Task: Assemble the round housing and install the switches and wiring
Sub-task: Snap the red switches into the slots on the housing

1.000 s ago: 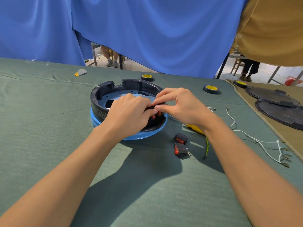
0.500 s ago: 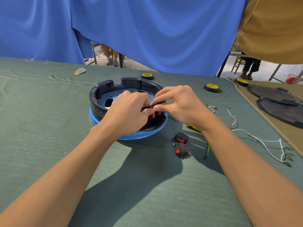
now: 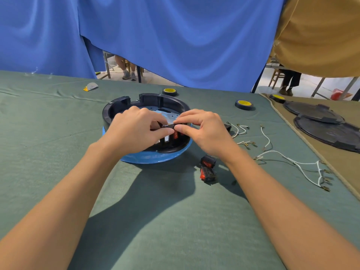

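Note:
A round black housing (image 3: pixel 155 99) on a blue base (image 3: pixel 155 157) sits in the middle of the green table. Both hands meet over its near rim, where red switches (image 3: pixel 176 135) sit in slots. My left hand (image 3: pixel 136 129) and my right hand (image 3: pixel 202 127) together pinch a small black part (image 3: pixel 169 126) just above those slots. Two loose black-and-red switches (image 3: pixel 208 168) lie on the cloth just right of the housing, beside my right wrist. White wires with metal terminals (image 3: pixel 303 166) trail across the table to the right.
Yellow-and-black tape rolls (image 3: pixel 243 103) stand behind the housing, another (image 3: pixel 169 91) at its far rim. Two dark round lids (image 3: pixel 327 129) lie on a tan cloth at the right. A small grey-and-yellow scrap (image 3: pixel 90 86) lies far left. Blue curtains hang behind the table.
The hands have lifted slightly over the near rim and now pinch the small black part between them. More of the slots and the short white wires right of the housing now show.

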Tool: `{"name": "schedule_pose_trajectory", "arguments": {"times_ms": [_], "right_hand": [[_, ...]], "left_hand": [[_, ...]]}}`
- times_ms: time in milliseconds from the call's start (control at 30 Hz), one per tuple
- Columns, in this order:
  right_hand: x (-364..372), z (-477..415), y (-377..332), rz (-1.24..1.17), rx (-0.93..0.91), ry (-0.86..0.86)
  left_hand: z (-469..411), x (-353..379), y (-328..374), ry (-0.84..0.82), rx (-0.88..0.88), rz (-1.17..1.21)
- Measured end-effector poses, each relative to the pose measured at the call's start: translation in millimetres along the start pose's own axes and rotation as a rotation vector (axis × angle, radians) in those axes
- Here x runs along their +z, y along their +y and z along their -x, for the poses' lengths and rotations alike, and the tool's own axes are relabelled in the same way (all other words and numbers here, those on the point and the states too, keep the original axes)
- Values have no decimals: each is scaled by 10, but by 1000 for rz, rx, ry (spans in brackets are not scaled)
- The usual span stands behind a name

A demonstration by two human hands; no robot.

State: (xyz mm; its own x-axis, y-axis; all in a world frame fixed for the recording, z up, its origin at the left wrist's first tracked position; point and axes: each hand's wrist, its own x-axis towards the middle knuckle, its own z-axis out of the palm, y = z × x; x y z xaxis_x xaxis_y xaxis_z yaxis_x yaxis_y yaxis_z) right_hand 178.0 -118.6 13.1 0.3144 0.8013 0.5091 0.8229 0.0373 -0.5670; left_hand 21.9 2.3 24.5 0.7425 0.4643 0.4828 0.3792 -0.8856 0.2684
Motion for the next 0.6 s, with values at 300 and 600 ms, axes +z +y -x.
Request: {"name": "schedule_pose_trajectory", "arguments": {"times_ms": [300,600], "right_hand": [[-21,-119,-37,42,36,-13],[-60,-10,24,47,19,-96]], "left_hand": [[-47,43,-77,0,115,187],[-14,64,22,4,86,-149]]}}
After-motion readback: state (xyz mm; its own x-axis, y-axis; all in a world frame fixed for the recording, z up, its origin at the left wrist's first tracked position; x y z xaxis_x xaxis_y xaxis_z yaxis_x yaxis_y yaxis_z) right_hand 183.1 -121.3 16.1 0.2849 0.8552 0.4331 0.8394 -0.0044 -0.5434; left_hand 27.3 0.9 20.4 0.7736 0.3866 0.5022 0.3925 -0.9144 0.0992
